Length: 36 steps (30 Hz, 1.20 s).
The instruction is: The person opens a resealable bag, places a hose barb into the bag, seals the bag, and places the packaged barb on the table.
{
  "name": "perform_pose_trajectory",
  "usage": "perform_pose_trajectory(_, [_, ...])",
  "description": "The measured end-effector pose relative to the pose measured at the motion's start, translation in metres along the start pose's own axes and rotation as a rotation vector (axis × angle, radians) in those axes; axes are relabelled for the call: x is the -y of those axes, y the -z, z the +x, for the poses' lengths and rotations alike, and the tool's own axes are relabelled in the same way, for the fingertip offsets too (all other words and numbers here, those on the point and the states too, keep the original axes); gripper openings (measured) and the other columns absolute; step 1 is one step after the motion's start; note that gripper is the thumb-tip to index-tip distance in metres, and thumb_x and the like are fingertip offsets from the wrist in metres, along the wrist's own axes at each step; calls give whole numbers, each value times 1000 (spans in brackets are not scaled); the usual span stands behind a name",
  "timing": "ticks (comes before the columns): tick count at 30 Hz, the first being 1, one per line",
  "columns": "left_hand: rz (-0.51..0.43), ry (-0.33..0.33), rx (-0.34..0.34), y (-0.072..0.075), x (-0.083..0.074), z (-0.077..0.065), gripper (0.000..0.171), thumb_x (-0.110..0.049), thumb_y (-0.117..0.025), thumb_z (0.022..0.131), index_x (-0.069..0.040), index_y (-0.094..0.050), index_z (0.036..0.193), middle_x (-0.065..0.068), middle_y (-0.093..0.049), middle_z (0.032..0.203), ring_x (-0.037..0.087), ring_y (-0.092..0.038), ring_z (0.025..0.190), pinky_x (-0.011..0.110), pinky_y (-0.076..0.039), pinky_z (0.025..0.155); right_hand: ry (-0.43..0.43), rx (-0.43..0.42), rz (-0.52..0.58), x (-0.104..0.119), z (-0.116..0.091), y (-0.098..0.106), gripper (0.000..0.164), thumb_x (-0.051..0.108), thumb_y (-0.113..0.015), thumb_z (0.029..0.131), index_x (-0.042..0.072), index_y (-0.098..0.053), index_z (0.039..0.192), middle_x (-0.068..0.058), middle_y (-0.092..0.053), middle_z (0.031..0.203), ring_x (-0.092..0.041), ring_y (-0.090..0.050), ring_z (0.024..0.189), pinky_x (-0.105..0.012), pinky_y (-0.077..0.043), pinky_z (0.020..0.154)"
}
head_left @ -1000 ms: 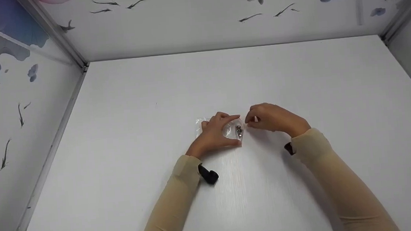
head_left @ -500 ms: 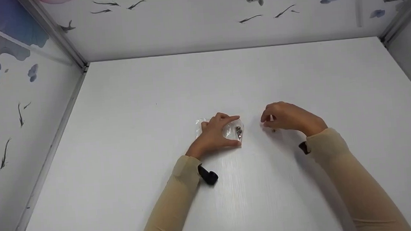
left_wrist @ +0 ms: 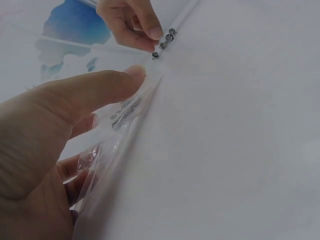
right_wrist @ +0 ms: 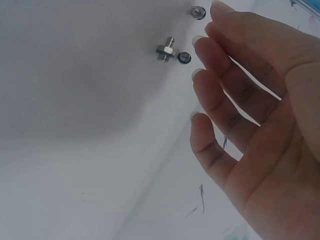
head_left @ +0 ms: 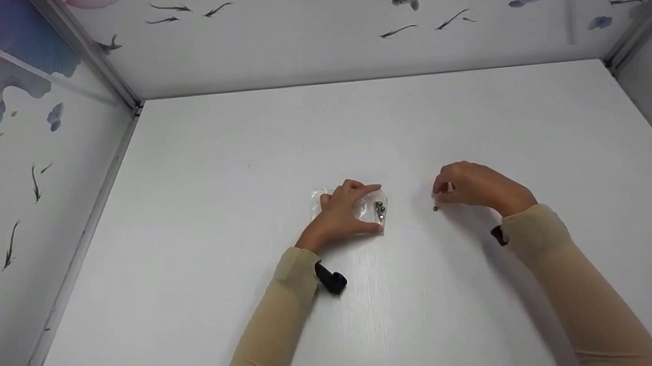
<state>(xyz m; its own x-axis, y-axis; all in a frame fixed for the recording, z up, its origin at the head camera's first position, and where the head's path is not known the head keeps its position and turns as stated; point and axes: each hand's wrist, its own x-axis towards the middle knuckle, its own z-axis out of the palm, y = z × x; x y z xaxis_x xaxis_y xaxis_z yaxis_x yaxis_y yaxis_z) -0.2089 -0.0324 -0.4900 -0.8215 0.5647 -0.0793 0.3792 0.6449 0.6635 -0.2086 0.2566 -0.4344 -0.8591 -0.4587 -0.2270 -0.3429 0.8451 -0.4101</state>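
Observation:
In the head view, my left hand [head_left: 335, 214] holds a clear plastic bag [head_left: 362, 209] on the table, thumb and index finger spread to its two edges. Several small metal fittings [head_left: 379, 209] show within the right end of the bag. The left wrist view shows printed lettering on the plastic [left_wrist: 125, 112]. Farther right, my right hand [head_left: 473, 185] is low over the table, fingers loosely bent. A hex-bodied metal fitting [right_wrist: 166, 49] lies beside a second one [right_wrist: 184, 58]. Another fitting [right_wrist: 198, 12] is just off the thumb tip.
The white table [head_left: 275, 134] runs back to a printed wall [head_left: 314, 38] with fish and ink patterns. A matching side wall [head_left: 30, 189] stands at the left. Black wrist straps [head_left: 332, 278] sit at the sleeve cuffs.
My right hand has moved right, away from the bag, and a fitting now shows below its fingertips. The left hand and bag stay in place.

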Motion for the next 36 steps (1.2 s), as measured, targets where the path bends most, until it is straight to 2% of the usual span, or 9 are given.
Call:
perform_pose_trajectory(8, [-6, -8, 4, 0, 1, -1, 80, -43, -79, 75, -35, -41, 145, -2, -42, 133, 15, -45, 121, 40, -20, 94, 18, 2, 9, -3, -2, -1, 10, 10, -71, 84, 15, -76, 92, 2, -67, 91, -16, -59, 86, -36, -47, 79])
perform_pose_trajectory(24, [4, 5, 0, 1, 1, 0, 80, -43, -79, 75, -36, -41, 145, -1, -41, 134, 16, -44, 123, 41, -20, 95, -7, -6, -35, 0, 4, -7, 9, 8, -70, 84, 14, -74, 89, 0, -67, 92, -17, -58, 86, -37, -49, 81])
perform_pose_trajectory(31, [18, 3, -5, -1, 2, 1, 81, -44, -79, 74, -37, -41, 145, -1, -42, 133, 16, -44, 122, 41, -20, 95, -56, 33, -42, 4, 7, -8, 9, 10, -68, 84, 15, -73, 89, 0, -66, 94, -18, -57, 88, -39, -48, 81])
perform_pose_trajectory(36, [16, -3, 0, -2, 2, 1, 80, -43, -79, 75, -35, -41, 145, -1, -42, 133, 17, -45, 121, 40, -19, 94, -25, 16, -12, 6, 10, -10, 10, 10, -67, 83, 15, -73, 89, 1, -66, 93, -17, -57, 86, -36, -48, 79])
